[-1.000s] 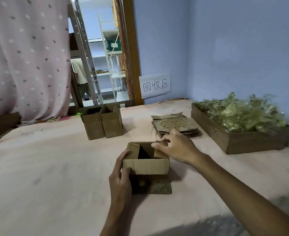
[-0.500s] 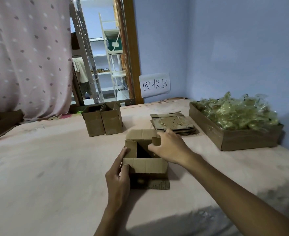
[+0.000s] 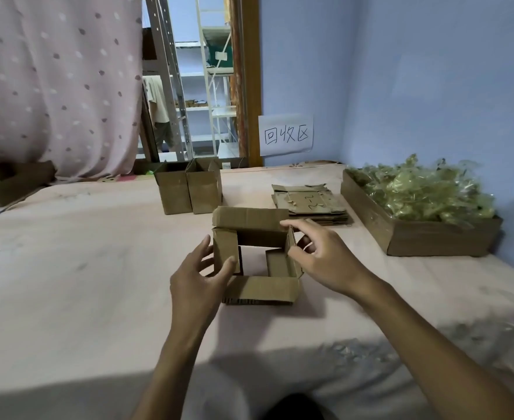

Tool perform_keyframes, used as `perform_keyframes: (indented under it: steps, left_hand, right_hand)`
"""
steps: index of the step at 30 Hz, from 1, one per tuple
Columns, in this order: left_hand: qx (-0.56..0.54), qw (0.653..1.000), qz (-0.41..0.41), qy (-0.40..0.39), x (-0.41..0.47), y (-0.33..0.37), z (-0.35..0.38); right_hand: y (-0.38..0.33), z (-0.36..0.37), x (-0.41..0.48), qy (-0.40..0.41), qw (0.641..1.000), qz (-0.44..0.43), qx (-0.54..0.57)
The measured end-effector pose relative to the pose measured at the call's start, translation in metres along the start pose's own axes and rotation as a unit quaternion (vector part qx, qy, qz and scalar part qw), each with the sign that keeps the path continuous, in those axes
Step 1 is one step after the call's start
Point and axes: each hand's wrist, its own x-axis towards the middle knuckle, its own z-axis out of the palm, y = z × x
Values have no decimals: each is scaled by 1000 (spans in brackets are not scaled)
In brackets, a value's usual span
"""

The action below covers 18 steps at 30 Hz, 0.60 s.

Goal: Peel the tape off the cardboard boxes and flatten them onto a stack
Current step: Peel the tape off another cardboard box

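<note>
Head view: the table (image 3: 67, 268) carries a tray of crumpled tape (image 3: 431, 241) far right, with the flattened stack (image 3: 307, 201) left of it. Near centre stands the open box (image 3: 261, 287) (no tape visible). The left hand (image 3: 201, 277) and right hand (image 3: 325, 262) flank it, fingers loose, grasping nothing. Flattening seems due: push opposite walls askew.

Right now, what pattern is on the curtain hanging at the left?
The curtain is pale pink with scattered grey and white dots; the head view shows it.
</note>
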Motion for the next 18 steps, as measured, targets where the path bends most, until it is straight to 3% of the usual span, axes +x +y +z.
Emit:
perform_keyframes:
  steps: [4,10,14,18]
  left_hand:
    - [152,988,-6,-21,11,7,8]
    - [192,981,-6,2,15,4,20]
    - [183,983,-6,9,15,8,23]
    - [65,998,2,13,13,12,21]
  right_hand:
    - [3,10,-7,-4,999,-22,28]
    - [5,12,-13,6,998,-40,42]
    - [6,10,-18,9,998,-43,53]
    - [11,5,-18,13,998,-50,48]
